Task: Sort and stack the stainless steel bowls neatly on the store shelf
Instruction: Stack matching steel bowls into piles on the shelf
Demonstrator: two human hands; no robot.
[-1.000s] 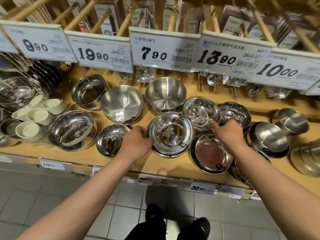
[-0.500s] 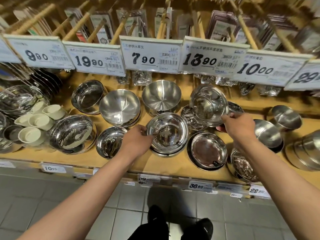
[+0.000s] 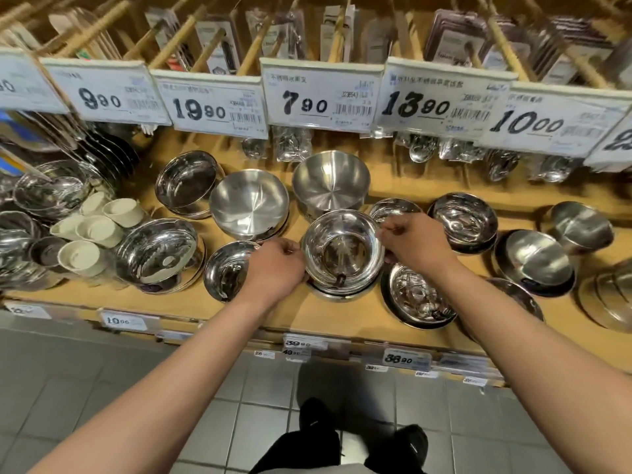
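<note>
The left hand (image 3: 273, 268) and right hand (image 3: 415, 242) grasp opposite rims of the shiny bowl (image 3: 342, 251) atop a stack just before the matte deep bowl (image 3: 330, 183)

Bare forearms (image 3: 178, 381), black shoes (image 3: 319, 419)

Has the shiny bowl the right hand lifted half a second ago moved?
Yes. The shiny bowl went down and left onto the front stack, nearer the shelf edge; both hands hold it.

Centre stack (image 3: 343, 254): at the shelf (image 3: 294, 313) front, left hand (image 3: 273, 271) on its left rim, right hand (image 3: 412, 244) on its right.
Behind it: deep bowl (image 3: 330, 184).
Left: small bowl (image 3: 227, 271), then wide bowl (image 3: 157, 254).
Right front: shallow bowls (image 3: 415, 295), seemingly nested.
Above: price cards (image 3: 321, 95).
</note>
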